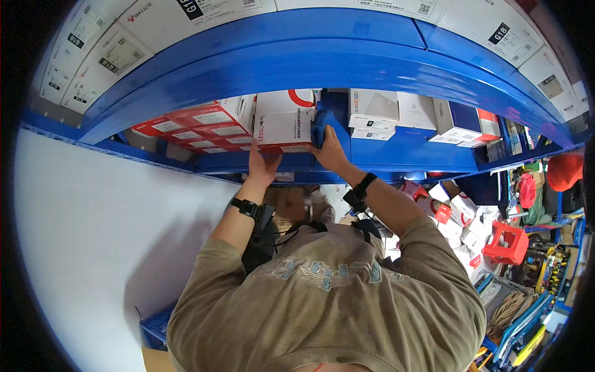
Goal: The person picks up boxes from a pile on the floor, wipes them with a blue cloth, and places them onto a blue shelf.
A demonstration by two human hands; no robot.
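A white and red cardboard box (283, 122) stands on the blue metal shelf (413, 153), between my two hands. My left hand (263, 163) touches its lower left front edge, fingers pointing up. With my right hand (329, 149) I hold a blue cloth (321, 122) against the right side of the box; the fingertips are partly hidden by the cloth. Stacked red and white boxes (209, 122) lie directly left of my left hand. Farther right on the same shelf stand white boxes (374, 109) and a dark blue and white box (458, 122).
Large white cartons (195, 18) line the upper shelf behind a blue beam (297, 60). A white wall (93, 209) is at the left. On the floor at the right lie loose boxes (465, 209) and a red plastic stool (506, 244), near a rack with coiled rope (509, 311).
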